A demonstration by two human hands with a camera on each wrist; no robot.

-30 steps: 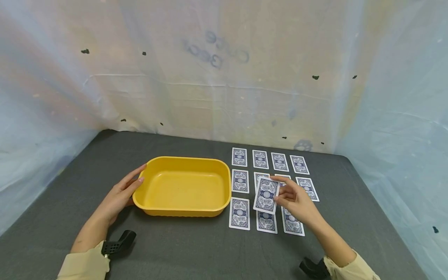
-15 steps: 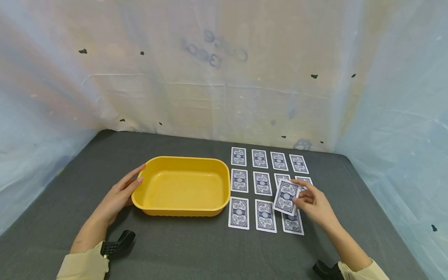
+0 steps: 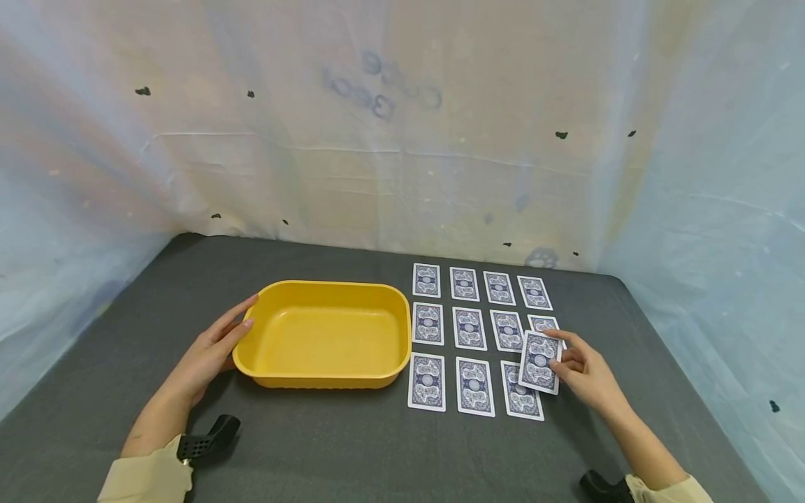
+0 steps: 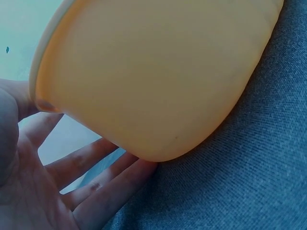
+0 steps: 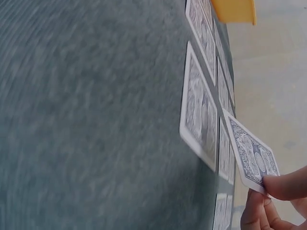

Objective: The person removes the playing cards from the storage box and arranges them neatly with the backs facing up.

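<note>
At the left end of a yellow plastic basin [image 3: 323, 335], my left hand [image 3: 204, 356] holds the rim. In the left wrist view its thumb goes over the rim and the other fingers [image 4: 110, 191] spread against the outer wall. My right hand [image 3: 588, 374] pinches one playing card [image 3: 539, 362] by its right edge, patterned blue-and-white back up. That card [image 5: 252, 155] is raised above the cloth. It overlaps a middle-row card [image 3: 542, 323] and a front-row card [image 3: 520, 398] from the head view.
Several playing cards [image 3: 468, 328] lie back up in three rows right of the basin. Dark grey cloth [image 3: 377, 447] covers the table. Pale plastic sheeting [image 3: 390, 175] hangs behind and at both sides. Each wrist bears a black device [image 3: 210, 439].
My right hand has carried the pinched card rightward and slightly toward me, uncovering middle-row and front-row cards. The left hand stays on the basin.
</note>
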